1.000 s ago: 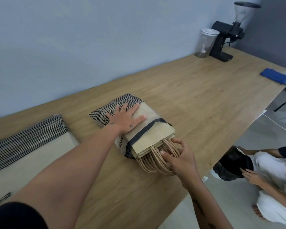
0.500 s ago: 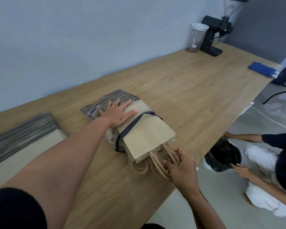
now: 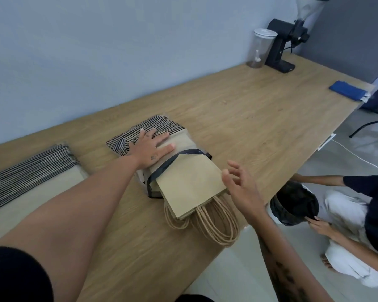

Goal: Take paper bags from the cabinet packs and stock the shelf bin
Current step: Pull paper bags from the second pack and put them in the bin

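head view: at the centre of the wooden worktop (image 3: pixel 260 118) lies a pack of paper bags (image 3: pixel 183 182), a clear plastic wrap with a dark edge, its striped far end pointing toward 10 o'clock and its open mouth toward 5 o'clock. a bundle of plain kraft bags sticks partway out of that mouth, and their twisted paper handles (image 3: pixel 214 223) fan out at 5 o'clock, reaching close to the worktop's near edge. the left hand (image 3: pixel 151 149) lies flat on the far half of the pack, fingers spread wide, palm pressing down across the striped part and the tan part; it grips nothing. the right hand (image 3: pixel 241 185) hovers at 3 o'clock of the protruding bags, fingers loosely splayed and empty; whether its fingertips touch the bags' right edge i cannot tell. a second pack (image 3: pixel 28 177), also striped at its far end, lies at 9 o'clock, well apart from the first. at 1 o'clock, against the wall, a black grinder (image 3: pixel 286 46) stands just beside a clear lidded container (image 3: pixel 261 50). a blue cloth (image 3: pixel 347 90) lies at 2 o'clock near the worktop's far corner. at 4 o'clock, beyond the worktop edge, another person (image 3: pixel 345 216) crouches on the floor in light trousers and a dark top
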The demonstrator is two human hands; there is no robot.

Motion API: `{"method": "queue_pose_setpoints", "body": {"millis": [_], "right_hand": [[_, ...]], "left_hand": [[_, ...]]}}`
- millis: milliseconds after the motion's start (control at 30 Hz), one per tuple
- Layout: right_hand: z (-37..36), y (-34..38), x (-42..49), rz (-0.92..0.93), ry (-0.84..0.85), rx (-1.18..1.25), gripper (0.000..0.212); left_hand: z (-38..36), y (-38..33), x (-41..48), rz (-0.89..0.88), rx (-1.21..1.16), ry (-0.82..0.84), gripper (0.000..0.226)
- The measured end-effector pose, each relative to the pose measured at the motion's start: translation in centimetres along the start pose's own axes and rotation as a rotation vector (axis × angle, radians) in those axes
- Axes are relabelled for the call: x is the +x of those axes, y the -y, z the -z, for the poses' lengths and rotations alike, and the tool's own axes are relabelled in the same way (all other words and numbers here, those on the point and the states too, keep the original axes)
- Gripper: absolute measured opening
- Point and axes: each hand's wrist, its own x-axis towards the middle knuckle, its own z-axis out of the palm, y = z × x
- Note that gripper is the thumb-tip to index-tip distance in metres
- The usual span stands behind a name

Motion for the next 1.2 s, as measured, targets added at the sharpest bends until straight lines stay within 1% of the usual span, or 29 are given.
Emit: {"method": "queue_pose_setpoints", "body": {"millis": [67, 100, 200, 267, 333, 433, 567, 667, 767, 967, 1133, 1200], "right_hand": [[-0.7, 0.4, 1.1, -0.025, 0.137, -0.001, 0.046], [-1.2, 0.6, 1.3, -0.027, 0.174, 0.001, 0.045], [-2.4, 0.6, 1.4, -0.021, 0.167, 0.064, 0.046], [-3.1, 0.5, 1.7, -0.024, 0.141, 0.129, 0.048], [-4.2, 1.0, 2.5, -0.017, 0.111, 0.166, 0.043], [-6.6, 2.2, 4.4, 0.001, 0.077, 0.145, 0.034], [-9.0, 3.7, 6.6, -0.008, 0.087, 0.137, 0.037], [-9.4, 4.0, 6.9, -0.029, 0.097, 0.145, 0.042], [-9.0, 3.7, 6.4, -0.059, 0.109, 0.14, 0.046], [-7.6, 2.3, 3.7, -0.07, 0.095, 0.175, 0.043], [-6.1, 1.2, 1.2, -0.08, 0.117, 0.21, 0.044], [-5.0, 0.9, 0.3, -0.087, 0.129, 0.225, 0.043]], "left_hand": [[0.1, -0.1, -0.3, 0.002, 0.029, -0.008, 0.064], [0.3, -0.2, -0.6, 0.004, 0.066, -0.019, 0.065], [0.9, -0.8, -1.2, -0.032, 0.2, -0.12, 0.064], [1.3, -1.3, -1.7, -0.067, 0.239, -0.197, 0.058], [1.4, -1.6, -2.0, -0.055, 0.255, -0.222, 0.051], [1.6, -1.3, -2.4, 0.018, 0.221, -0.174, 0.049], [1.8, 0.6, -1.6, 0.164, 0.129, -0.057, 0.058], [1.6, 1.7, -1.0, 0.161, 0.044, -0.016, 0.074], [1.6, 1.4, -1.2, 0.18, 0.03, -0.019, 0.062], [1.2, 1.2, -1.2, 0.174, -0.062, -0.011, 0.061], [0.8, 1.4, -1.2, 0.142, -0.055, 0.022, 0.058], [0.6, 2.0, -1.0, 0.127, -0.085, 0.043, 0.059]]}}
